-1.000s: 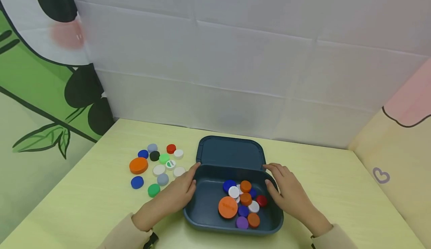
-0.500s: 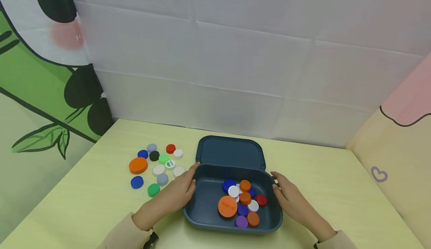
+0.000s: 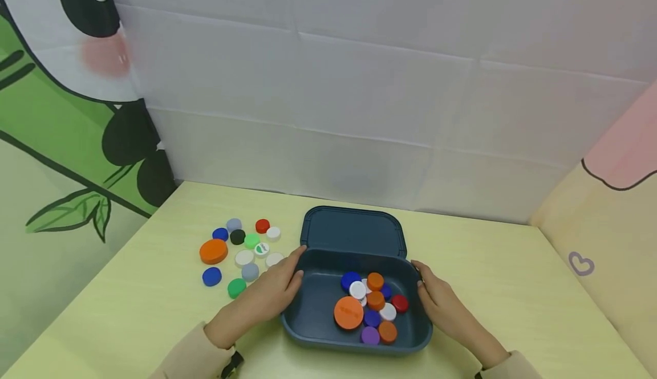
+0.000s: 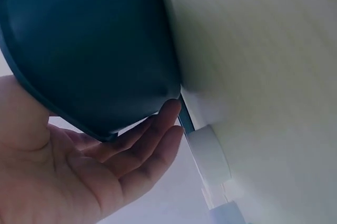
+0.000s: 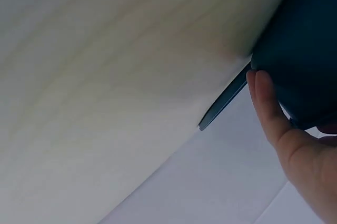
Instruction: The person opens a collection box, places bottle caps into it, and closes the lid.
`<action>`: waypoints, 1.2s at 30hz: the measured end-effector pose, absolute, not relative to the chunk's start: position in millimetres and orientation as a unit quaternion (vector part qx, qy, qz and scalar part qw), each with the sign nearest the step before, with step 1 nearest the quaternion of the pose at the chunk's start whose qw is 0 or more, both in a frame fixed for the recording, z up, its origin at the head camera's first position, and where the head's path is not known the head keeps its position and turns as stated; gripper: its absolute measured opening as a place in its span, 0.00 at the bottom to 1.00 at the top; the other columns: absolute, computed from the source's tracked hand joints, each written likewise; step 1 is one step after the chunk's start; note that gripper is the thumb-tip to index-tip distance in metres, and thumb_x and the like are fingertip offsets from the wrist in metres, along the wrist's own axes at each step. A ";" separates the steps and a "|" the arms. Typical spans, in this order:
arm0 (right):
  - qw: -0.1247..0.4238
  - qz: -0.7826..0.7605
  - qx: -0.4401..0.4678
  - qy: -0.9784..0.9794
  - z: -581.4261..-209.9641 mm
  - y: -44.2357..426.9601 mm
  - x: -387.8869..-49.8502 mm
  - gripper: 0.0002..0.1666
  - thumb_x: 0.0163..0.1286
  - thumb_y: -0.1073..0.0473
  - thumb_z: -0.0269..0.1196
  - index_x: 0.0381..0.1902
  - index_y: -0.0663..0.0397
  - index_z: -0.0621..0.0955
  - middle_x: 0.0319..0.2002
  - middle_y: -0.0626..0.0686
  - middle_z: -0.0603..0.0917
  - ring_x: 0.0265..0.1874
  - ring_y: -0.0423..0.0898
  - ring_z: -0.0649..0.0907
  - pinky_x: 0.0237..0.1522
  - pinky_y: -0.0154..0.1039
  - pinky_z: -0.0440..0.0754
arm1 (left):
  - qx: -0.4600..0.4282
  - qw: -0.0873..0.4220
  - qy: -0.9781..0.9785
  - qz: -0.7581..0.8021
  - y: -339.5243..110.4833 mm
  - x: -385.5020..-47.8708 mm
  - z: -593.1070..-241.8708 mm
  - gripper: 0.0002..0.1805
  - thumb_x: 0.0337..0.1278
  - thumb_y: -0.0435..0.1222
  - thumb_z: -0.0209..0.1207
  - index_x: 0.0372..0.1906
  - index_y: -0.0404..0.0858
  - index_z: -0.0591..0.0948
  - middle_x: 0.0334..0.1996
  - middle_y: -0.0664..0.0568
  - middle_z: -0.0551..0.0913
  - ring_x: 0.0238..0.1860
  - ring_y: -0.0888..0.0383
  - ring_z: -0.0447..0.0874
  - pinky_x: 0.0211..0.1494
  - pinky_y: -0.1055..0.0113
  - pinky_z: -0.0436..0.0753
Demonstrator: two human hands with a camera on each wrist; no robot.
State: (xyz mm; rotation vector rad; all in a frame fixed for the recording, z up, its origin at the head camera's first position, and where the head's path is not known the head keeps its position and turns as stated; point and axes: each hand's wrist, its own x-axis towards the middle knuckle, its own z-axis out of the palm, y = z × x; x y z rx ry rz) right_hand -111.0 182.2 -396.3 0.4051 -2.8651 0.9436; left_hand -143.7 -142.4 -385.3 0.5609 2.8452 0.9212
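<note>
A dark blue plastic box [image 3: 310, 310] stands on the table, several bottle caps lying mostly in its right half. Among them are a large orange cap [image 3: 348, 313], a purple cap [image 3: 370, 335] and a red cap [image 3: 400, 303]. My left hand [image 3: 274, 290] holds the box's left side, thumb at the rim; in the left wrist view its fingers [image 4: 152, 145] bend along the outer wall. On the opposite side my right hand [image 3: 446, 305] holds the box by its far right corner. The right wrist view shows fingers [image 5: 271, 108] against the outside wall.
Behind the box lies its dark blue lid [image 3: 354, 231], flat on the pale yellow table [image 3: 513, 288]. Several loose caps lie to the left, including a large orange cap [image 3: 213, 251] and a green cap [image 3: 236, 288]. A white-covered wall [image 3: 318, 157] borders the table's back.
My right hand has shifted from the lid's near corner, fingers over the rim, to the box's right outer side. The left hand keeps its hold. Box and caps look unmoved.
</note>
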 end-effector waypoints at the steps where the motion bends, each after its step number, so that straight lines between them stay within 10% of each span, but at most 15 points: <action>1: 0.052 0.309 0.135 -0.940 -396.6 182.2 -111.0 0.23 0.68 0.69 0.46 0.62 0.65 0.64 0.56 0.63 0.75 0.55 0.57 0.76 0.52 0.53 0.75 | 0.182 0.049 0.934 0.304 -142.6 -143.8 -385.1 0.29 0.67 0.42 0.44 0.70 0.41 0.55 0.65 0.45 0.65 0.64 0.49 0.67 0.62 0.51 0.69; 20: 0.086 0.282 0.161 -0.942 -398.1 180.4 -110.2 0.27 0.64 0.73 0.47 0.62 0.68 0.64 0.54 0.62 0.74 0.54 0.55 0.76 0.53 0.53 0.74 | 0.180 -0.015 0.959 0.219 -191.0 -150.0 -372.1 0.20 0.60 0.40 0.54 0.56 0.37 0.73 0.54 0.45 0.77 0.55 0.48 0.75 0.54 0.52 0.77; 36: 0.073 0.286 0.137 -0.946 -398.3 163.2 -87.3 0.28 0.65 0.72 0.47 0.63 0.69 0.62 0.59 0.64 0.71 0.58 0.58 0.73 0.56 0.53 0.71 | 0.207 0.063 0.956 0.200 -207.9 -148.5 -389.4 0.18 0.39 0.37 0.69 0.40 0.45 0.79 0.36 0.54 0.77 0.36 0.59 0.73 0.41 0.65 0.80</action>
